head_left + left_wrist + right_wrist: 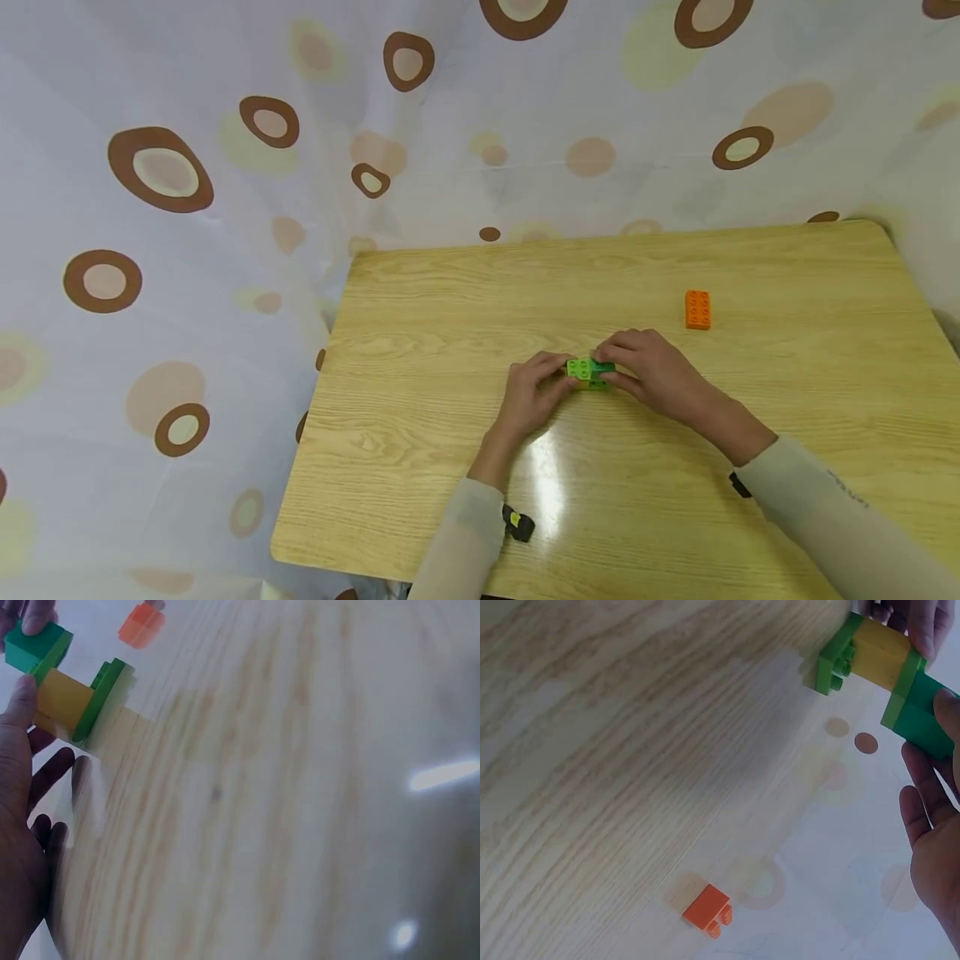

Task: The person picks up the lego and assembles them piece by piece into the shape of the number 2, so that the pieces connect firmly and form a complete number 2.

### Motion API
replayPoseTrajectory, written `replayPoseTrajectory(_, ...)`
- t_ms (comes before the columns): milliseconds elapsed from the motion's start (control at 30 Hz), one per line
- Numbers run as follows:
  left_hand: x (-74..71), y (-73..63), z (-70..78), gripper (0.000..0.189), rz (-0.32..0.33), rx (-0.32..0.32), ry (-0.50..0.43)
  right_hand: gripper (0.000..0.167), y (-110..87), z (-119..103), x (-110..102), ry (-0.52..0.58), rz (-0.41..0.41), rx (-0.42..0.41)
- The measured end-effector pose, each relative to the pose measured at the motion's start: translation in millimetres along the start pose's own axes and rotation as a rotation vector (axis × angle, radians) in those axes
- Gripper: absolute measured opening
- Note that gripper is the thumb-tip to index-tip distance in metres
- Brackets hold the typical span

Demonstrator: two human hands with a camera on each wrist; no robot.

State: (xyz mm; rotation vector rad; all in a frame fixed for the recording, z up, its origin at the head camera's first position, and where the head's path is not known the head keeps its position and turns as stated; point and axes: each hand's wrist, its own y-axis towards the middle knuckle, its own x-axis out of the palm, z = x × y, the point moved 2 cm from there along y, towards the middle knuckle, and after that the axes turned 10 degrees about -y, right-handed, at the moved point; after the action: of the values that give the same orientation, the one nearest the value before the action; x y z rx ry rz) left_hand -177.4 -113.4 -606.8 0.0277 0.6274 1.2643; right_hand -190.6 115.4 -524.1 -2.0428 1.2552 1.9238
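A small stack of toy building bricks stands on the table between both hands. Its bottom is a thin green brick (826, 671), with a yellow brick (881, 652) on one part of it. Across the yellow one lies a thin light green brick (578, 368). My left hand (528, 398) pinches the stack from the left side, thumb near the yellow brick. Between the thumb and fingers of my right hand (658, 373) is a dark green brick (36, 645), which sits on the right part of the light green brick. Whether it is pressed fully down I cannot tell.
An orange brick (697, 310) lies apart on the wooden table (420, 350), beyond the right hand. A patterned curtain (450, 125) hangs behind the table and along its left. Each forearm carries a small dark device at the sleeve.
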Motion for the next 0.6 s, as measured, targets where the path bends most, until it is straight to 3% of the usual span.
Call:
replayPoseTrajectory(200,1.2,0.6,-0.2,0.033,0.011,0.034,-0.012,0.035,0.5,1.1,1.3,0.023,0.002,0.022)
replayPoseTrajectory(433,4.1,-1.4,0.7,0.035,-0.007,-0.035,-0.025,0.041,-3.6,2.8,-0.4,0.078,-0.053,0.138)
replayPoseTrajectory(600,2.2,-1.0,0.4,0.036,-0.001,-0.049,-0.01,0.045,-6.0,3.9,1.3,0.145,-0.059,0.214)
